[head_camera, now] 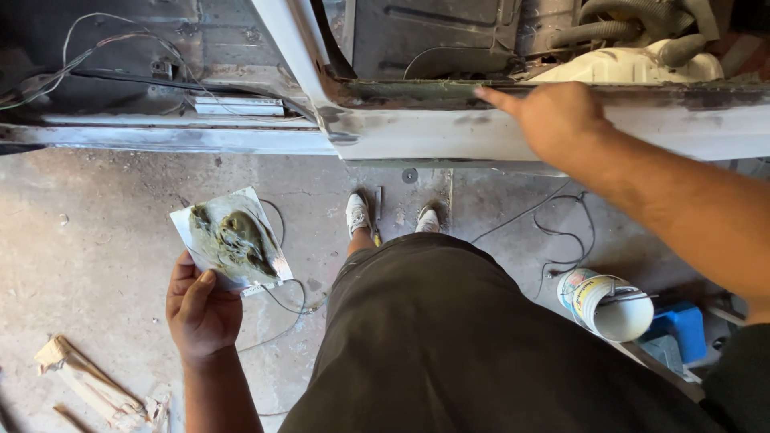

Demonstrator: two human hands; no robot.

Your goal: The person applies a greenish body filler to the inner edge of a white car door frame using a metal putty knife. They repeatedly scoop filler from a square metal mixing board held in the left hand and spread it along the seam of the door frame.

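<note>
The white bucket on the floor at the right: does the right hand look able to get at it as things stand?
Probably yes. The right hand rests up on the rusty sill, holding nothing, and the white bucket lies below the forearm with nothing between them.

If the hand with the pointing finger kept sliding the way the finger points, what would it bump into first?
The right hand points leftward along the rusty sill of the car body. Sliding straight on, it would probably reach the white pillar rising from that sill first, though depth is hard to judge here.

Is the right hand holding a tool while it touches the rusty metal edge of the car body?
No, the right hand is bare, its forefinger pressed on the rusty metal edge; only the left hand holds something, a flat board with greenish putty.
</note>
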